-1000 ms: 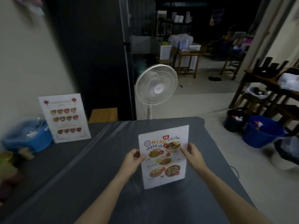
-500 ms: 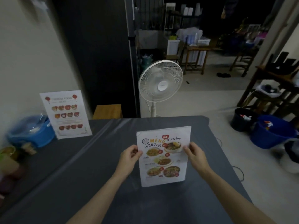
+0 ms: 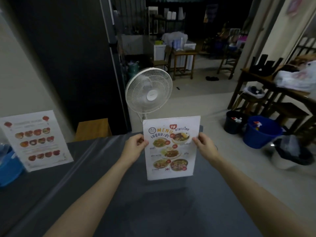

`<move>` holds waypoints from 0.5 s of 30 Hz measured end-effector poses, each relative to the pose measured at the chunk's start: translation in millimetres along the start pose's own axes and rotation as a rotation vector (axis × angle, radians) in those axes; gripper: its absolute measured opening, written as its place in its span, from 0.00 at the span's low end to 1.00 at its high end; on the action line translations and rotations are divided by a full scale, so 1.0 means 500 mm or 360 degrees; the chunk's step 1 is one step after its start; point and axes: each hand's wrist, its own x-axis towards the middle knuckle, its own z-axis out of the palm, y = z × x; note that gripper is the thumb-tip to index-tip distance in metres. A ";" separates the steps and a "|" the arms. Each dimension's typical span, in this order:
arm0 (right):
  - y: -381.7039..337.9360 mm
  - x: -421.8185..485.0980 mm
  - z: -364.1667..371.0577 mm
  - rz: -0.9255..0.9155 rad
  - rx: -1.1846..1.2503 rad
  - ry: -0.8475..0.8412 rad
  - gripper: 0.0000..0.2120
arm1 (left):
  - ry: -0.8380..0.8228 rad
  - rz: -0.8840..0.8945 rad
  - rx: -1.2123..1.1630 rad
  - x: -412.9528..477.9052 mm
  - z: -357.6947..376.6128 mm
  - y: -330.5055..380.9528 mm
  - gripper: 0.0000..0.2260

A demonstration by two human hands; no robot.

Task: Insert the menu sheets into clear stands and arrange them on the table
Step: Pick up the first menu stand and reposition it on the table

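A clear stand holding a Thai food menu sheet (image 3: 171,147) stands upright near the far edge of the grey table (image 3: 153,211). My left hand (image 3: 134,145) pinches its left edge and my right hand (image 3: 204,145) pinches its right edge, both about a third of the way down. The stand's clear base touches the tabletop. A second stand with a Chinese food menu sheet (image 3: 35,140) leans upright at the table's far left, apart from both hands.
A blue tub (image 3: 8,170) sits at the left edge by the second menu. A white pedestal fan (image 3: 148,93) stands just beyond the table. On the floor to the right are a black bucket (image 3: 233,123), a blue bucket (image 3: 261,132) and wooden furniture.
Both hands have pushed the Thai menu stand farther away toward the table's far edge and slid higher up its sides. The view has shifted with it.
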 end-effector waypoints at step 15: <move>0.072 0.379 -0.080 0.0040 0.0050 -0.0088 0.13 | 0.0133 -0.0220 -0.0061 0.330 0.180 0.018 0.07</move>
